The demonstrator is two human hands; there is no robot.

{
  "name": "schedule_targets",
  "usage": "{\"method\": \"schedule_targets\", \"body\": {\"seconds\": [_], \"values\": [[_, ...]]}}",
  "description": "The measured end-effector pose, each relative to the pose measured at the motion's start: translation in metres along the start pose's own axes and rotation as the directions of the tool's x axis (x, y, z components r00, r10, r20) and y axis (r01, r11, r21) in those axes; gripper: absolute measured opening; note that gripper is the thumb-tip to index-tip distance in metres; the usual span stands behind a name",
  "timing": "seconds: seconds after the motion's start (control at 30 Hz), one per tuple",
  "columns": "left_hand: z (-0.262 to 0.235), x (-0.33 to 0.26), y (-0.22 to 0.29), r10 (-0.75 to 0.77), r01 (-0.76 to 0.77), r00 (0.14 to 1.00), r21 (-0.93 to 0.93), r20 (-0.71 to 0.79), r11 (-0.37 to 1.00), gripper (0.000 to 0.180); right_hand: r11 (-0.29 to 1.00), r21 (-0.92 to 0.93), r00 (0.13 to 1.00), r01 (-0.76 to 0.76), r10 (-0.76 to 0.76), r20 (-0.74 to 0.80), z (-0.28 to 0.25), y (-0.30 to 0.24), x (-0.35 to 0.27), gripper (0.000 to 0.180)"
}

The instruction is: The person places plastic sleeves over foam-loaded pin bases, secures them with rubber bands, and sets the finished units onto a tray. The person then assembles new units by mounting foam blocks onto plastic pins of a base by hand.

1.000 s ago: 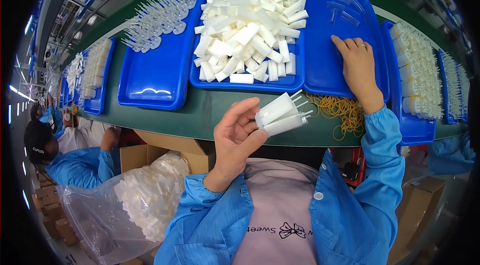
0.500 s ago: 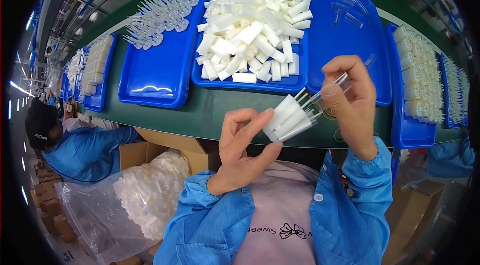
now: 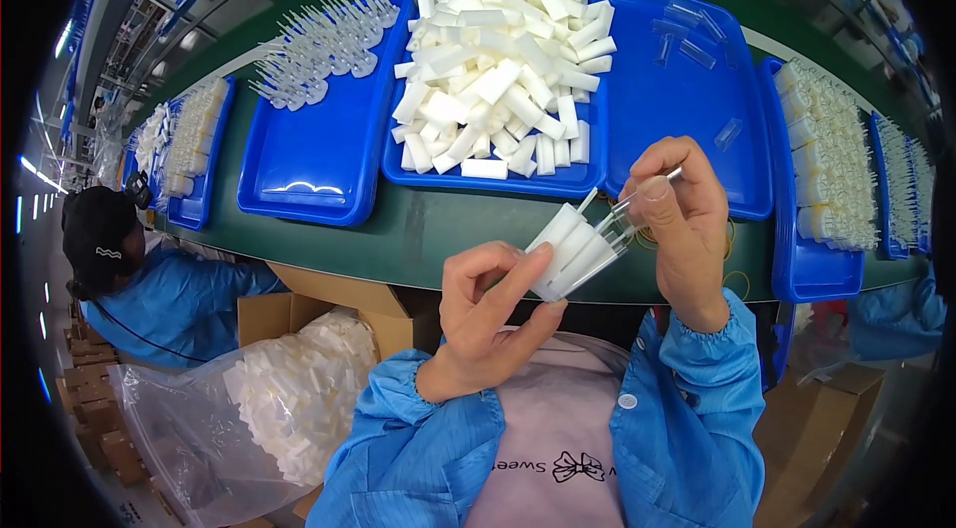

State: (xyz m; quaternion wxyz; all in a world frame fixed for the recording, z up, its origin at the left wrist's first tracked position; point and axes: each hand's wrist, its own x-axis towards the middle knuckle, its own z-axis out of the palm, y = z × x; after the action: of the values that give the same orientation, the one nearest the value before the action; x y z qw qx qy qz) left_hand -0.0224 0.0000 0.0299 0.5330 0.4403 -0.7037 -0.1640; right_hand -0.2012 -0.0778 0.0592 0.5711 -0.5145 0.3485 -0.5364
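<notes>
My left hand (image 3: 493, 309) is closed, thumb and fingers pinching a small bunch of white foam pieces (image 3: 564, 237) with clear plastic sleeves and thin stems at their far ends. The bunch tilts up to the right above the table's near edge. My right hand (image 3: 682, 219) pinches a clear plastic sleeve (image 3: 621, 219) between thumb and fingers, its lower end against the stem side of the bunch. Whether the sleeve sits around a stem or beside it, I cannot tell. Beyond my hands, a heap of white foam pieces (image 3: 498, 80) fills a blue tray (image 3: 488, 179).
More clear sleeves (image 3: 697, 52) lie in the right blue tray (image 3: 687, 120). Clear stemmed parts (image 3: 324, 40) stand in the left blue tray (image 3: 309, 154). Finished-looking foam assemblies (image 3: 827, 149) fill a tray at far right. A co-worker (image 3: 149, 289) sits left, near a bagged carton (image 3: 299, 398).
My right hand has moved left, bringing its clear sleeve lower and closer against the bunch. My left hand keeps its grip. The whole view has shifted slightly.
</notes>
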Motion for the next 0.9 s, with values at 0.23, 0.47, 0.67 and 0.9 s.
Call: {"method": "schedule_targets", "body": {"seconds": [0.23, 0.47, 0.67, 0.9], "values": [[0.002, 0.001, 0.001, 0.004, -0.004, 1.0, 0.004, 0.018, 1.0, 0.048, 1.0, -0.026, 0.997, 0.015, -0.013, 0.075, 0.0, 0.004, -0.001, 0.022], [0.002, 0.005, 0.01, -0.101, 0.101, 0.987, 0.004, 0.128, 0.995, 0.051, 0.985, -0.128, 0.992, 0.118, -0.113, 0.05, 0.003, 0.002, -0.003, 0.019], [0.001, 0.006, 0.01, -0.085, 0.096, 0.982, -0.058, 0.169, 0.994, 0.05, 0.979, -0.179, 0.995, 0.099, -0.092, 0.048, 0.003, -0.002, -0.006, 0.018], [0.001, 0.003, 0.011, -0.144, 0.167, 0.971, -0.115, 0.189, 0.979, 0.047, 0.989, -0.15, 0.994, -0.005, 0.021, 0.11, -0.004, -0.003, -0.003, 0.017]]}}
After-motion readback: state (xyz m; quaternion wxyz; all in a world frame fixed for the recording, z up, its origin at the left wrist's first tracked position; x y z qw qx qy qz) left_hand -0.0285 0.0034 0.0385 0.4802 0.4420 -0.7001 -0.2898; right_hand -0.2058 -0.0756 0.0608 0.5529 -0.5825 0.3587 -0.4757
